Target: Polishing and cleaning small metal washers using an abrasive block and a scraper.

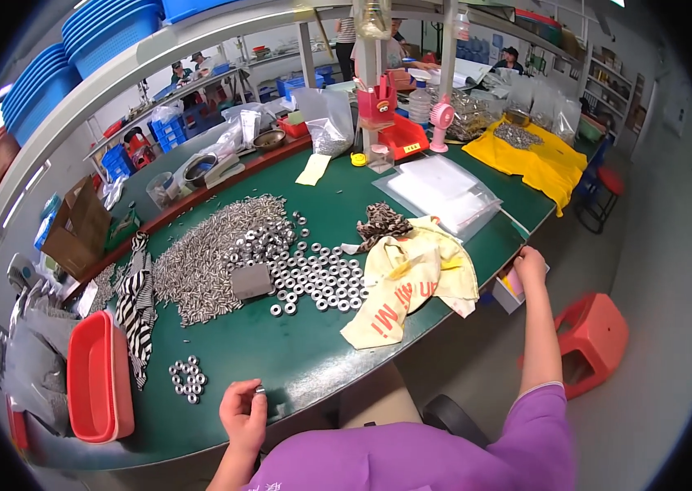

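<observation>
Low over the table's front edge, my left hand (243, 419) is closed in a pinch on a small shiny metal part (260, 389). To its left lies a small group of metal rings (188, 378). My right hand (530, 266) is stretched out to the table's right edge, beside an open white drawer or box (511, 292) with something yellow and pink inside. Its fingers are curled, and what they grip is hidden. Many more rings (321, 277) lie mid-table, next to a big heap of small metal pins (198, 262). A grey block (252, 281) rests between pins and rings.
A yellowish cloth (411, 282) with red print lies right of the rings. Red tubs (99, 380) and a striped cloth (135, 303) are at the left. Farther back are plastic sheets (440, 192), a pink fan (441, 123) and a yellow cloth (530, 159). A red stool (591, 340) stands right.
</observation>
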Motion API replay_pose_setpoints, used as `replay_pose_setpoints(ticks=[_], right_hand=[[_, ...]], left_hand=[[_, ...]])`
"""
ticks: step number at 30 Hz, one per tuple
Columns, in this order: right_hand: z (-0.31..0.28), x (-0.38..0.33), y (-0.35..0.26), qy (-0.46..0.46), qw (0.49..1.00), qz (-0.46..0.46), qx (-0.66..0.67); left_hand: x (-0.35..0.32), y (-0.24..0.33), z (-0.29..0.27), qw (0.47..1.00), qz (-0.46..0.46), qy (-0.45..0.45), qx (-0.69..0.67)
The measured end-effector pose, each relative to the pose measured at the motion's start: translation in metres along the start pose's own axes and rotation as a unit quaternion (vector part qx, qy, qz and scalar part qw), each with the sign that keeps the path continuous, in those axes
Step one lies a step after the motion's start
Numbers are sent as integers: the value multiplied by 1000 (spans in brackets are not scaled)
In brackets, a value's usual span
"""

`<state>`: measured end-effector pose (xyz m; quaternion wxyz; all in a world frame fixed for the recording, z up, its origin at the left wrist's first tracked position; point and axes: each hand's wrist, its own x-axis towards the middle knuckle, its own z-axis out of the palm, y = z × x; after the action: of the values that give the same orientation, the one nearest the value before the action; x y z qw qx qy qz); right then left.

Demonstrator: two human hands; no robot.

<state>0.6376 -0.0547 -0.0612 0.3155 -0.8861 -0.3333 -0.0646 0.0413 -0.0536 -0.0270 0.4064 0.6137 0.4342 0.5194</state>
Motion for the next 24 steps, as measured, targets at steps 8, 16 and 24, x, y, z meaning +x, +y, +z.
replay_pose_setpoints(ticks=[8,16,24], right_hand=[[-36,-13,26,96,982,-139,81],[-49,-47,100,178,942,-105,264],[12,-98,171,212,511,158,818]], left_hand=[[3,0,4,1000,5,-7,-11],[1,-8,2,1000,3,5,-14],[3,-4,0,999,-20,-26,-22]])
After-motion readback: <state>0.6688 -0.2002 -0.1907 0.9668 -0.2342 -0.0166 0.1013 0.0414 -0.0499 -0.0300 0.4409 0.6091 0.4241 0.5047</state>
